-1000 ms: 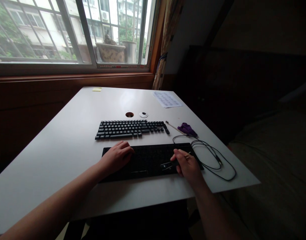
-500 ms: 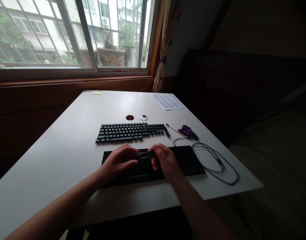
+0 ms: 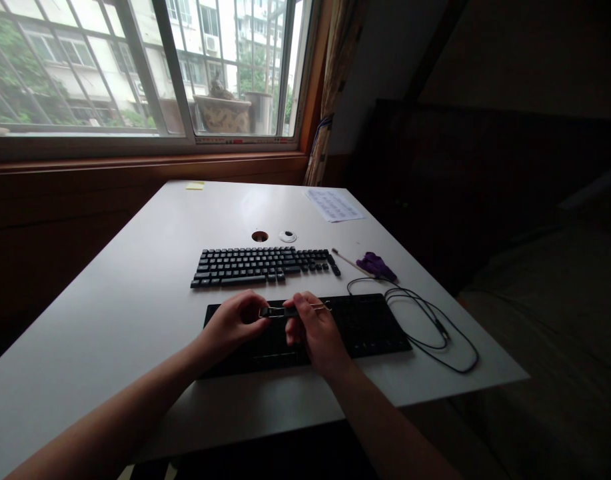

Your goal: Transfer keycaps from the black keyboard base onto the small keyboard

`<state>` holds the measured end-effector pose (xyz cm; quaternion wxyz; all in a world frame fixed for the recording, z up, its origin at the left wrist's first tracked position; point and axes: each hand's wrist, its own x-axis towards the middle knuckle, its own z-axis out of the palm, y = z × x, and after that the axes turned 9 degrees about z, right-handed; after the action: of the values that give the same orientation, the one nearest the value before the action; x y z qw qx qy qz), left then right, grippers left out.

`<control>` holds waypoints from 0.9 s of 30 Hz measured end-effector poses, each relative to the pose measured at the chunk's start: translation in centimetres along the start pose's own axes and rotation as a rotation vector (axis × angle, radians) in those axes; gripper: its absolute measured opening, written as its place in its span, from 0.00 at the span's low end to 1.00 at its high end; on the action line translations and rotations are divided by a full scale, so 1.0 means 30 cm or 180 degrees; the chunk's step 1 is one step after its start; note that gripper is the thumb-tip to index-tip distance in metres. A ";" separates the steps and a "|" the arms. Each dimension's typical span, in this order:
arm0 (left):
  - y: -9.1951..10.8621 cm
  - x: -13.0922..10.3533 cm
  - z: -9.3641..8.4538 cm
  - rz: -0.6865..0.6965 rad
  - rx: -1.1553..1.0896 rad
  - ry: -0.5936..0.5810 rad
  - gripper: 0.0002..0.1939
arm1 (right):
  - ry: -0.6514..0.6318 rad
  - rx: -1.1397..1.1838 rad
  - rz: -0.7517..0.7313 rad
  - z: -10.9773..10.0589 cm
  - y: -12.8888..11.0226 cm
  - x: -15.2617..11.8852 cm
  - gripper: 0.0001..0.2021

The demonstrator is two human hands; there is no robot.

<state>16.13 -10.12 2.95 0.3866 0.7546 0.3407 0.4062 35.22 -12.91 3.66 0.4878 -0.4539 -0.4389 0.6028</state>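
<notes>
Above the black keyboard base (image 3: 372,320), whose keys have been removed, both my hands meet. My right hand (image 3: 312,327) is closed around the dark handle of a wire keycap puller (image 3: 289,311); its thin wires stick out to both sides. My left hand (image 3: 238,320) pinches a small black keycap (image 3: 266,312) at the puller's left wire end. Whether the wires still grip the keycap I cannot tell. Just behind the base, loose black keycaps (image 3: 242,263) lie laid out in keyboard order on the white table.
A coiled black cable (image 3: 440,327) lies to the right of the base. Behind it are a purple cloth (image 3: 376,265) and a thin brush (image 3: 350,260). Farther back are printed papers (image 3: 335,205), a round table hole (image 3: 260,237), its white cover (image 3: 288,237) and yellow sticky notes (image 3: 195,185).
My left fingers have closed on the keycap at the wire end. My right hand has shifted slightly left with the puller, and its right-hand wires now show.
</notes>
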 end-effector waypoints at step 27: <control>0.025 0.006 -0.035 -0.0464 -0.0662 0.0468 0.14 | 0.1012 -0.1980 -0.1327 -0.177 -0.075 -0.007 0.17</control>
<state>15.44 -10.02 4.05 0.4652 0.6519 0.3781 0.4643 40.83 -12.36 4.81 0.5008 -0.5686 -0.6021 0.2518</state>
